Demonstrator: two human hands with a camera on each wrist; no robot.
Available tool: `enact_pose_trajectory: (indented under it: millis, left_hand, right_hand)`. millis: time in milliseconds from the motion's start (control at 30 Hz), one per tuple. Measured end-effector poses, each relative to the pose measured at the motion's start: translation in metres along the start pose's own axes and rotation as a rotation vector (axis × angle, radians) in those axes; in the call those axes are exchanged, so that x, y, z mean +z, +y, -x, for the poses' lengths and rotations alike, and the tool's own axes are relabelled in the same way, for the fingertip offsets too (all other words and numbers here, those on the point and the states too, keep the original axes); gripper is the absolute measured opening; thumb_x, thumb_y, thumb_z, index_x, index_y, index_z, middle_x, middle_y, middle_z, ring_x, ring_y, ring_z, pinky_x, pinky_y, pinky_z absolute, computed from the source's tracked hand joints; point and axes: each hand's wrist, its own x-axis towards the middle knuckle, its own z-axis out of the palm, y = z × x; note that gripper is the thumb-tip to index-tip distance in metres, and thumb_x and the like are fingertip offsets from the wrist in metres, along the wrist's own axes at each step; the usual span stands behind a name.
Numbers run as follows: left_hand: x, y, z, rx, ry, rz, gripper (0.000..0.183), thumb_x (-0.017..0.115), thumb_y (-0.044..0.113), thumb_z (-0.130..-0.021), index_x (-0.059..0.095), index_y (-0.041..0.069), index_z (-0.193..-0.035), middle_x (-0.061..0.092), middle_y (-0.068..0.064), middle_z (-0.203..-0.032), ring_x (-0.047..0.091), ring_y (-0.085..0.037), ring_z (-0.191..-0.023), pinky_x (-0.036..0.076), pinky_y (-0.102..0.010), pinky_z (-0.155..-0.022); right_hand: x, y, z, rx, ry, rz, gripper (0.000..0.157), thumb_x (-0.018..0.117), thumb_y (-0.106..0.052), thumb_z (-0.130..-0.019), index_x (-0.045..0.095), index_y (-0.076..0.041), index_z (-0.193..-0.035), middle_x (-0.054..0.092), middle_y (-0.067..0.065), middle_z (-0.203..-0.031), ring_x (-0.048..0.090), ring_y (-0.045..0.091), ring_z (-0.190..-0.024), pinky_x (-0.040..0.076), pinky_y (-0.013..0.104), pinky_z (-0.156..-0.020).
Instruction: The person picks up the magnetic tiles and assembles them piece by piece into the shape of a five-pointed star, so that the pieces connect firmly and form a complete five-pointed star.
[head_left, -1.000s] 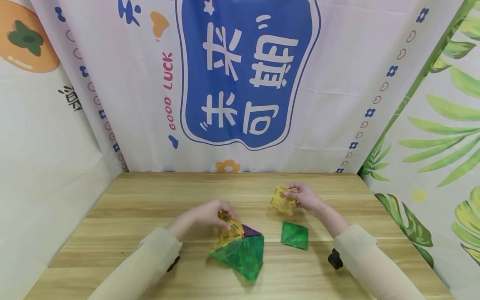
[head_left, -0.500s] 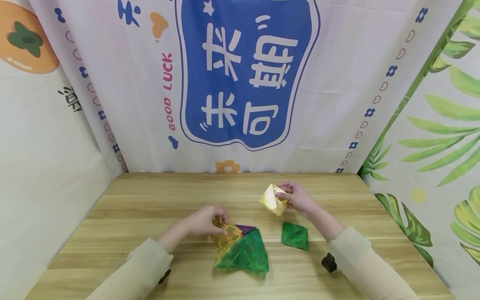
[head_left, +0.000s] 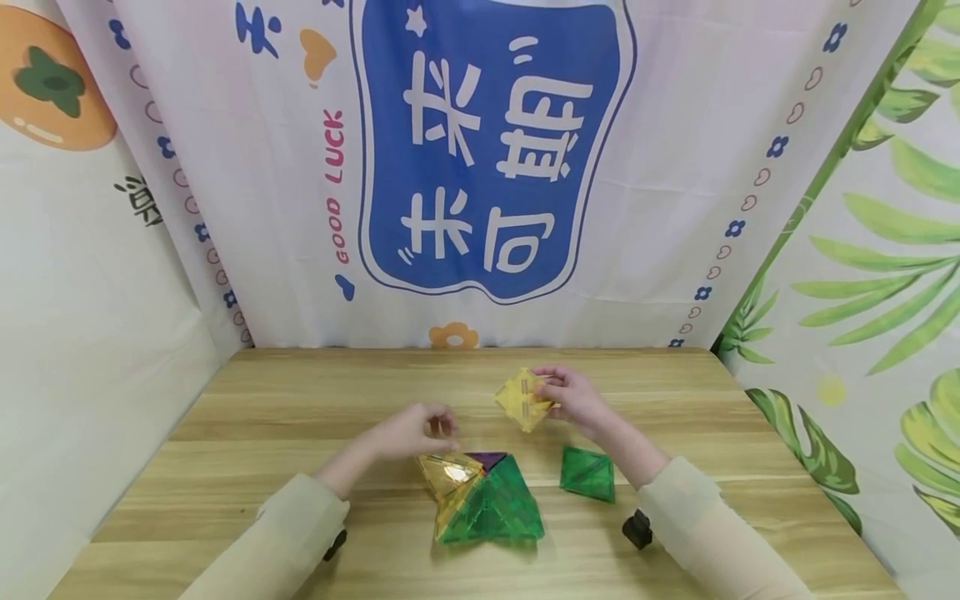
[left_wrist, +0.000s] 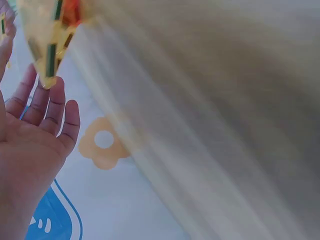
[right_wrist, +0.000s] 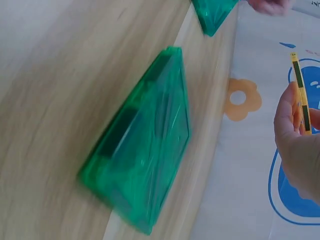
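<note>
Translucent magnetic tiles form a low pointed structure in the head view, with green tiles [head_left: 495, 508], yellow tiles [head_left: 442, 475] and a small purple tile [head_left: 489, 459]. My left hand [head_left: 412, 429] hovers by its far left edge. In the left wrist view that hand [left_wrist: 37, 135] has its fingers extended, right at the tip of a yellow tile [left_wrist: 47, 55]. My right hand [head_left: 573, 400] pinches a yellow magnetic tile [head_left: 516, 401] raised over the table's far part. The right wrist view shows this tile [right_wrist: 300, 95] edge-on between thumb and fingers [right_wrist: 285, 112].
A green square of tiles [head_left: 587, 474] lies on the wooden table [head_left: 300, 383], right of the structure and below my right hand. A printed curtain [head_left: 660, 250] hangs along the table's back edge. Dark wrist devices [head_left: 637, 529] sit at both sleeves.
My right hand has carried the yellow tile leftward and turned it. My left hand has let go of the structure's yellow tiles, and the structure has turned and settled on the table.
</note>
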Motion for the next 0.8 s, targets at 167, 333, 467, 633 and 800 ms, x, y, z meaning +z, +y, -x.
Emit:
enact_pose_trajectory:
  millis: [167,333,467,633,800]
  left_hand:
    - [-0.007,0.005,-0.018,-0.023,0.070,0.033,0.032,0.065,0.021,-0.090,0.058,0.003,-0.115,0.061,-0.001,-0.094,0.056,-0.016,-0.085,0.051,-0.027,-0.070]
    - [-0.011,0.009,-0.033,-0.057,0.124,0.059,0.036,0.058,0.029,-0.094,0.056,0.007,-0.123,0.063,-0.002,-0.101,0.057,-0.015,-0.092,0.051,-0.030,-0.077]
    - [-0.012,0.014,-0.041,-0.090,0.119,0.149,0.036,0.056,0.030,-0.095,0.055,0.010,-0.126,0.065,-0.003,-0.104,0.060,-0.015,-0.095,0.051,-0.033,-0.084]
    - [-0.012,0.016,-0.044,-0.077,0.100,0.205,0.034,0.058,0.021,-0.095,0.055,0.006,-0.125,0.066,-0.006,-0.099,0.063,-0.015,-0.089,0.052,-0.032,-0.083]
    - [-0.011,0.012,-0.045,-0.098,0.084,0.212,0.031,0.058,0.014,-0.094,0.054,0.003,-0.123,0.066,-0.007,-0.097,0.063,-0.014,-0.086,0.053,-0.029,-0.079]
  right_hand:
    - [0.011,0.001,-0.001,-0.009,-0.059,-0.020,0.044,0.050,0.002,-0.092,0.040,0.001,-0.135,0.054,0.017,-0.115,0.059,0.018,-0.091,0.054,0.034,-0.074]
    - [0.022,0.001,-0.002,-0.023,-0.120,-0.010,0.044,0.048,0.004,-0.092,0.039,0.000,-0.135,0.054,0.013,-0.109,0.059,0.018,-0.090,0.055,0.036,-0.073]
    - [0.031,0.002,-0.004,-0.028,-0.152,0.011,0.042,0.049,0.004,-0.092,0.041,0.000,-0.133,0.055,0.011,-0.106,0.060,0.017,-0.089,0.055,0.034,-0.071]
    - [0.039,0.004,-0.007,-0.026,-0.197,0.014,0.043,0.051,0.002,-0.092,0.040,0.001,-0.133,0.053,0.012,-0.109,0.061,0.019,-0.091,0.056,0.037,-0.076]
    - [0.040,0.009,-0.012,-0.010,-0.196,0.080,0.040,0.055,-0.004,-0.093,0.044,-0.002,-0.131,0.054,0.012,-0.106,0.060,0.018,-0.087,0.053,0.045,-0.083]
